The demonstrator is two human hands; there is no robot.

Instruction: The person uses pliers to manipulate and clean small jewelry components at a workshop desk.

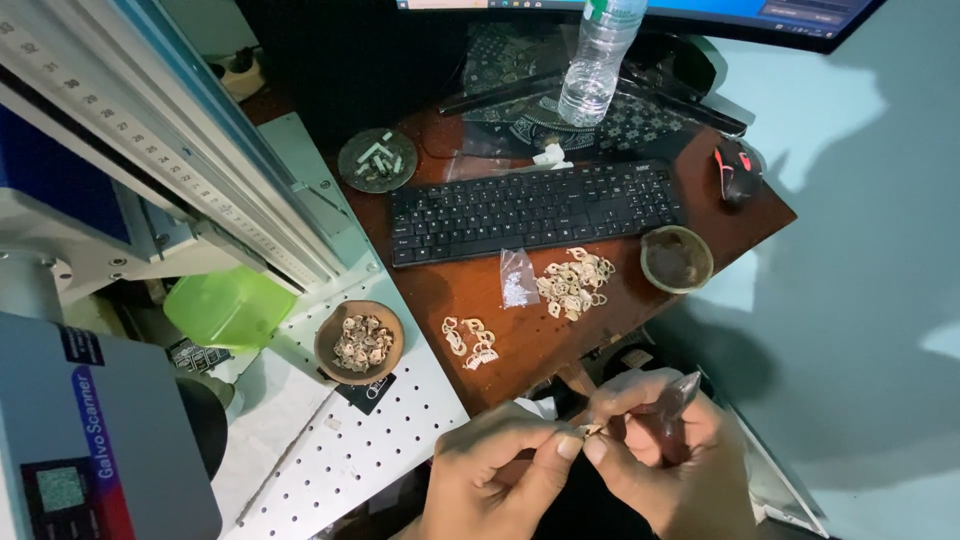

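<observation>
left hand [490, 465] | right hand [665, 455] | both grips pinching 1 small pale piece [592, 431] (between fingertips)

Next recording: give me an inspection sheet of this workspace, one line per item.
Surface: brown wooden desk, beside a white perforated machine bed.
Job's things: tiny pale piece pinched between both hands; two heaps of pale ring-like pieces on the desk; a bowl of them on the bed.
Clutter: small plastic bag, empty bowl, ashtray, water bottle.
Grippers: left hand and right hand, bare, fingertips meeting; right also holds a dark tool.
Cables: nothing seen.
Surroundings: keyboard, mouse, monitor edge, green container.
</observation>
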